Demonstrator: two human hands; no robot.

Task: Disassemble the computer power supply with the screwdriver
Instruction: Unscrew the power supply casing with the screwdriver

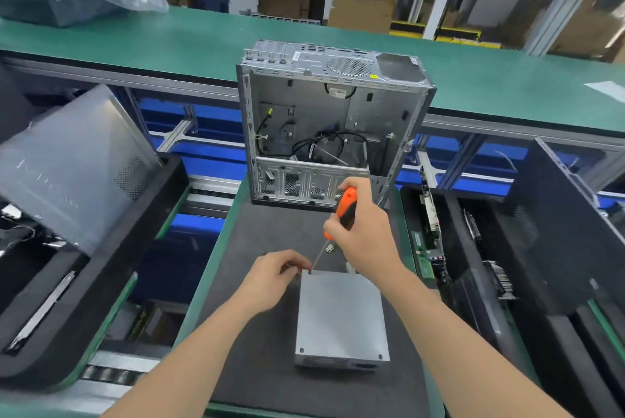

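Power supply [341, 316] lies near; right grip [367, 242] clasps the screwdriver [345, 211] at its far-left corner, left grip [270, 279] curled beside, hold unclear.

No text can be read with certainty. The computer case [333, 120] at the far end of the table [270, 367] has a small yellow sticker [373, 76] and a white label [296, 56] on its top panel, but the print on both is too small to read. Near left, just beside the table, pale letters [138, 319] stand on a dark box; they are blurred.
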